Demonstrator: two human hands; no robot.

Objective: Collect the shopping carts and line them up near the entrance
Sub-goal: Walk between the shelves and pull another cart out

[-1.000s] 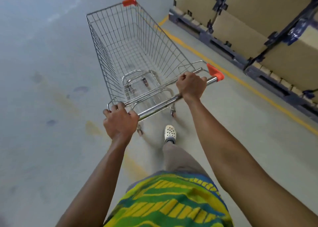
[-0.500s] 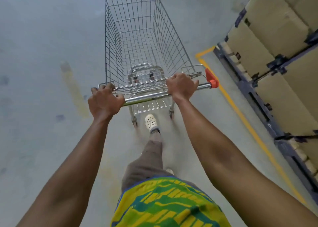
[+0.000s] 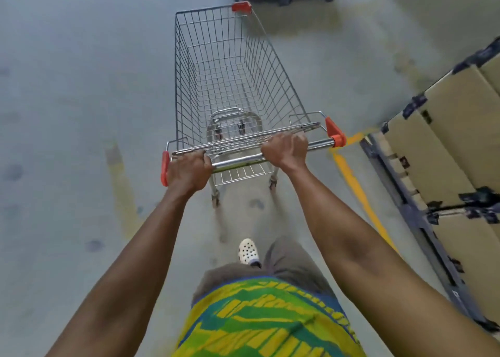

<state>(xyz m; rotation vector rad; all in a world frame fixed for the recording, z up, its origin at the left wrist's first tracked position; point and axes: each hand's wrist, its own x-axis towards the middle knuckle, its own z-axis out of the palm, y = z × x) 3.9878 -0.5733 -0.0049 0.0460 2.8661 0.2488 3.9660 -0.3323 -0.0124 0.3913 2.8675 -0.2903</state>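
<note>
Both hands, left [image 3: 188,170] & right [image 3: 286,149], grip cart handle [image 3: 238,161].

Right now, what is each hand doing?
Left hand: curled round the cart handle, near its left end.
Right hand: curled round the same handle, right of middle.
</note>
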